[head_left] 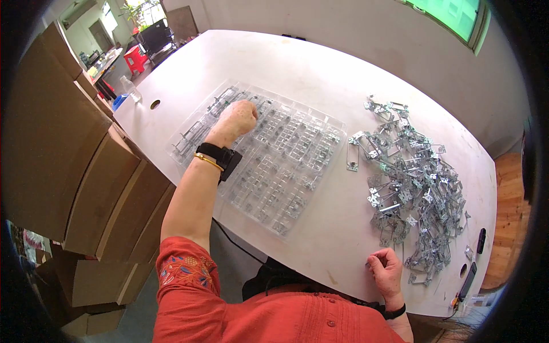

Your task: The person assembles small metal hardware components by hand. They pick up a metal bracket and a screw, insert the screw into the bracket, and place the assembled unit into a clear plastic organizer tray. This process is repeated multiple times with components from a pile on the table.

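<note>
Here we are reaching our left hand (239, 117), curled into a fist with nothing visibly held, over the clear plastic compartment tray (320, 123) at frame centre; our right hand (384, 268), loosely curled, is resting nearer the heap of grey stamped-metal brackets (414, 183) just above it on the white bench (331, 68).

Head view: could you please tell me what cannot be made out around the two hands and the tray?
- Left hand: seen from the back, so its curled fingers hide whatever it holds or presses on the clear plastic tray.
- Right hand: fingers curled; anything pinched is too small to tell.
- Pile of metal brackets: tangled, so single pieces blur together.
- Cardboard boxes: closed, contents hidden.
</note>
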A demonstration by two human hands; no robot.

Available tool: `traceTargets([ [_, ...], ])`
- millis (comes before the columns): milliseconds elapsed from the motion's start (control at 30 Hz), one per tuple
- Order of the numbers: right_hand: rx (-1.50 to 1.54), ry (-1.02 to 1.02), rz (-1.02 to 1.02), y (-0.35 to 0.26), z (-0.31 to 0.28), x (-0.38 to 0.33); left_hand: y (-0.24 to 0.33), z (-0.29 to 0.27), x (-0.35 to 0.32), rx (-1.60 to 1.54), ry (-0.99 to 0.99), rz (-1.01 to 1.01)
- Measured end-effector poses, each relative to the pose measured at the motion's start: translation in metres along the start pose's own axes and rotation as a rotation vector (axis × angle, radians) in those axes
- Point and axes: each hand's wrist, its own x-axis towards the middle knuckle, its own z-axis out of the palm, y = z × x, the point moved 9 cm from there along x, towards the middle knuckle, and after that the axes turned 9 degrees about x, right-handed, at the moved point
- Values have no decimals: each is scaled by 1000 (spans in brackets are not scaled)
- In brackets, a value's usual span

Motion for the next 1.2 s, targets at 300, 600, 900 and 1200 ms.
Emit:
traceTargets([
  [300,27,0,-66,3,-2,-2,95,-78,-118,-64,178,312],
  [600,81,-58,-81,-4,1,-12,191,4,-277,-191,-356,700],
  [900,-319,-63,-495,-42,2,-37,251,85,-307,-392,-408,852],
  [1200,-327,-136,-446,-28,7,-47,261,128,-306,-538,-338,806],
])
